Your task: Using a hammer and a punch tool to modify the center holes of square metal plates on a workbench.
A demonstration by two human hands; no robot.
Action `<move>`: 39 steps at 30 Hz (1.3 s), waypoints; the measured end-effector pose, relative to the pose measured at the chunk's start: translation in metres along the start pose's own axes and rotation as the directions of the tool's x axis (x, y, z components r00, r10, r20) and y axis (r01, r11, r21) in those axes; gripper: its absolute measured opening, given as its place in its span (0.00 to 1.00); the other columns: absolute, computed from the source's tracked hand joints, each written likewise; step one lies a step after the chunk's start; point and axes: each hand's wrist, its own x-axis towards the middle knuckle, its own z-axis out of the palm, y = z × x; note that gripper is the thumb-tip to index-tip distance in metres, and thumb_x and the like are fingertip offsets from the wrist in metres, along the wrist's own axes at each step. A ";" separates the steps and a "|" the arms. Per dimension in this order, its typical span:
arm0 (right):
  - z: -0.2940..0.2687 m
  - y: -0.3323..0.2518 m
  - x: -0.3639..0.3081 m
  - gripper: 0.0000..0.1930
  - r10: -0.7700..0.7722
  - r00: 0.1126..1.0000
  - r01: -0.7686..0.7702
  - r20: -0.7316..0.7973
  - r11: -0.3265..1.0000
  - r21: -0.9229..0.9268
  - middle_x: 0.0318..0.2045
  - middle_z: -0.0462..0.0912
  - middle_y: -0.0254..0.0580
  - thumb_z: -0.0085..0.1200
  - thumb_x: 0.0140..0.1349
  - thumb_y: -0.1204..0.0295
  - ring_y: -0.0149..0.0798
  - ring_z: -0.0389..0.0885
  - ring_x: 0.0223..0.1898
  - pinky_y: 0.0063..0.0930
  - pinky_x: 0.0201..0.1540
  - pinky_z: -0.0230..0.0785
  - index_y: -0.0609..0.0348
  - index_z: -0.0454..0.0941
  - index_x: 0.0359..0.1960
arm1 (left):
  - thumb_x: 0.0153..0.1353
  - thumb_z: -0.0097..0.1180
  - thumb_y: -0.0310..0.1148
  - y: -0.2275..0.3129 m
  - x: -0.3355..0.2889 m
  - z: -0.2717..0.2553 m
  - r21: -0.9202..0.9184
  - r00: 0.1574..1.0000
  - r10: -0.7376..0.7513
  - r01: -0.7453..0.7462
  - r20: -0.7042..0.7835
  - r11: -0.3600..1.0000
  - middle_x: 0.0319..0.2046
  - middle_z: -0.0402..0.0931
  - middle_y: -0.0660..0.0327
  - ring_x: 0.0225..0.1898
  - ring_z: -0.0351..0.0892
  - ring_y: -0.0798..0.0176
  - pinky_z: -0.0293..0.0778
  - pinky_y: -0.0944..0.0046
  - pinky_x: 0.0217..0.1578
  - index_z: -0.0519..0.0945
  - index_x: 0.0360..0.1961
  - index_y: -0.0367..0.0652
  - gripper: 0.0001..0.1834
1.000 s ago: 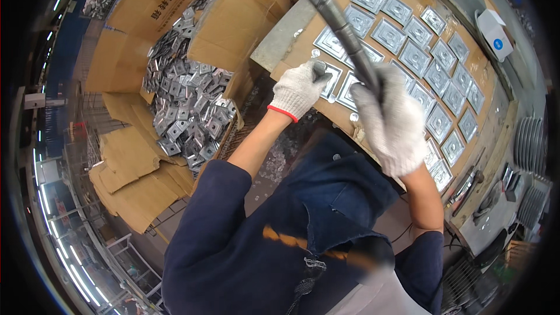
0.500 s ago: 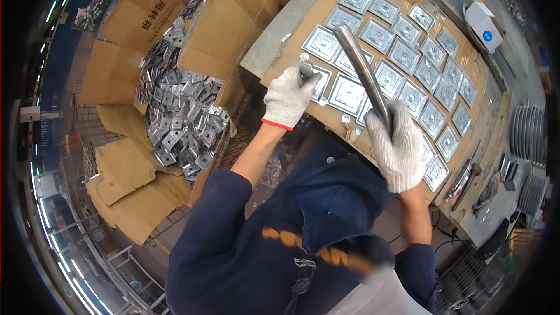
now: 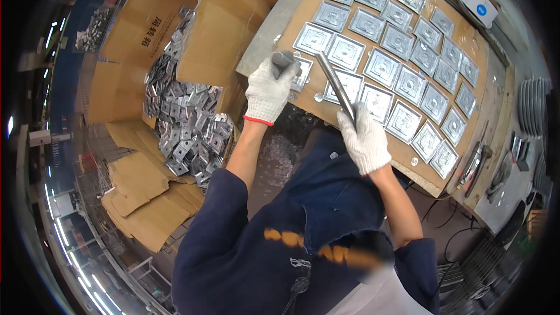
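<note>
Workbench (image 3: 256, 46), grey, head view, topped with brown cardboard sheet (image 3: 421, 175); leftward, open brown cardboard box (image 3: 201, 52) of grey metal pieces (image 3: 188, 119). Your white-gloved right hand (image 3: 364, 140) is wrapped around the near end of one grey metal rod (image 3: 333, 81), slanting up-left. Your white-gloved left hand (image 3: 268, 88), fingers curled, adjoins one silvery square metal plate (image 3: 302, 74); grip cannot be told. Rod: smooth, cylindrical. Gloves: knitted.

Bright strip lights (image 3: 58, 230) run along the far left, bent into a curve — a pale metal frame (image 3: 140, 265) stands near their lower end. A dark blue surface (image 3: 90, 9) rises at the upper left. A grey-topped workbench (image 3: 263, 32) fills the upper right — a lower grey table (image 3: 487, 213) adjoins it, above the brownish-grey floor (image 3: 464, 227).
</note>
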 end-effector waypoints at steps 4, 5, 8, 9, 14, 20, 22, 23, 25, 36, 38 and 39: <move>-0.019 -0.002 0.009 0.22 0.022 0.999 -0.025 0.034 0.996 0.082 0.31 0.86 0.59 0.57 0.75 0.52 0.62 0.88 0.37 0.49 0.44 0.78 0.61 0.79 0.50 | 0.70 0.68 0.35 -0.002 0.006 -0.001 -0.049 0.998 0.001 -0.004 -0.060 0.999 0.32 0.90 0.58 0.34 0.87 0.68 0.81 0.63 0.41 0.86 0.51 0.36 0.15; -0.024 0.004 0.007 0.21 0.023 0.999 -0.026 0.034 0.994 0.107 0.30 0.86 0.58 0.57 0.74 0.53 0.61 0.88 0.37 0.47 0.44 0.78 0.62 0.80 0.50 | 0.70 0.68 0.36 -0.003 0.008 -0.002 -0.031 0.993 -0.003 -0.001 -0.116 1.000 0.32 0.90 0.59 0.34 0.87 0.68 0.81 0.62 0.41 0.85 0.51 0.36 0.16; -0.036 0.021 -0.016 0.21 0.142 0.988 -0.150 0.063 0.979 0.138 0.32 0.85 0.56 0.60 0.73 0.55 0.52 0.87 0.37 0.41 0.44 0.77 0.63 0.82 0.50 | 0.68 0.70 0.38 0.003 0.005 -0.001 -0.122 0.983 -0.044 0.023 -0.176 0.992 0.32 0.90 0.59 0.33 0.86 0.67 0.81 0.61 0.42 0.86 0.50 0.36 0.17; -0.041 0.031 -0.025 0.21 0.157 0.987 -0.161 0.043 0.979 0.126 0.32 0.85 0.56 0.60 0.72 0.55 0.50 0.86 0.36 0.40 0.44 0.77 0.64 0.82 0.50 | 0.68 0.70 0.39 0.004 0.003 0.003 -0.106 0.983 -0.078 0.061 -0.164 0.993 0.32 0.90 0.59 0.33 0.86 0.67 0.81 0.61 0.43 0.86 0.51 0.36 0.19; -0.054 0.075 -0.059 0.21 0.274 0.961 -0.266 -0.034 0.951 0.159 0.30 0.83 0.54 0.60 0.73 0.55 0.49 0.82 0.33 0.42 0.41 0.74 0.66 0.81 0.48 | 0.69 0.68 0.33 0.035 -0.028 0.063 -0.142 0.986 -0.084 0.105 0.141 0.984 0.31 0.89 0.57 0.33 0.87 0.67 0.80 0.64 0.41 0.82 0.47 0.34 0.13; -0.067 0.086 -0.076 0.22 0.327 0.945 -0.319 -0.025 0.933 0.166 0.28 0.81 0.52 0.59 0.74 0.53 0.49 0.79 0.31 0.44 0.41 0.72 0.65 0.81 0.45 | 0.69 0.68 0.26 0.009 -0.025 0.094 -0.117 0.984 -0.012 0.033 0.177 0.993 0.32 0.88 0.57 0.34 0.88 0.67 0.82 0.64 0.39 0.80 0.46 0.34 0.10; -0.069 0.092 -0.082 0.22 0.355 0.935 -0.340 -0.024 0.911 0.232 0.27 0.81 0.52 0.59 0.74 0.53 0.49 0.79 0.31 0.43 0.43 0.72 0.64 0.80 0.44 | 0.69 0.68 0.26 0.006 -0.027 0.101 -0.031 0.985 0.015 -0.010 0.170 0.999 0.32 0.87 0.58 0.33 0.87 0.67 0.82 0.64 0.38 0.80 0.46 0.34 0.11; -0.068 0.096 -0.083 0.22 0.365 0.931 -0.349 -0.025 0.906 0.237 0.27 0.81 0.52 0.59 0.74 0.53 0.49 0.79 0.31 0.43 0.43 0.72 0.64 0.80 0.44 | 0.68 0.69 0.25 0.005 -0.028 0.104 0.055 0.988 0.044 -0.053 0.146 0.997 0.32 0.87 0.58 0.33 0.87 0.67 0.82 0.64 0.38 0.80 0.46 0.35 0.11; -0.067 0.102 -0.085 0.22 0.366 0.929 -0.348 -0.060 0.916 0.201 0.28 0.81 0.52 0.59 0.73 0.53 0.49 0.79 0.31 0.43 0.43 0.72 0.64 0.81 0.44 | 0.67 0.71 0.26 0.013 -0.033 0.107 0.099 0.985 0.104 -0.119 0.140 0.988 0.32 0.87 0.59 0.32 0.86 0.68 0.82 0.64 0.37 0.82 0.46 0.35 0.11; -0.071 0.075 -0.069 0.22 0.224 0.974 -0.224 0.018 0.960 0.167 0.33 0.85 0.58 0.60 0.73 0.55 0.55 0.87 0.38 0.43 0.45 0.76 0.65 0.81 0.49 | 0.66 0.73 0.35 0.010 -0.029 0.102 0.171 0.977 0.080 -0.114 0.196 0.979 0.32 0.88 0.55 0.32 0.87 0.63 0.82 0.61 0.37 0.85 0.48 0.36 0.16; -0.090 0.040 -0.054 0.21 0.102 0.994 -0.105 0.023 0.977 0.188 0.32 0.86 0.57 0.62 0.72 0.56 0.55 0.89 0.37 0.42 0.43 0.78 0.64 0.81 0.51 | 0.66 0.74 0.39 0.007 -0.028 0.100 0.124 0.980 0.048 -0.073 0.192 0.990 0.33 0.88 0.52 0.33 0.88 0.56 0.82 0.59 0.38 0.86 0.47 0.37 0.17; -0.097 0.020 -0.050 0.21 0.098 0.995 -0.101 0.028 0.977 0.186 0.32 0.86 0.57 0.62 0.72 0.56 0.55 0.89 0.37 0.42 0.43 0.78 0.64 0.81 0.51 | 0.66 0.74 0.39 0.004 -0.029 0.099 0.124 0.981 0.046 -0.070 0.186 0.990 0.33 0.88 0.52 0.33 0.88 0.56 0.82 0.59 0.38 0.86 0.47 0.37 0.17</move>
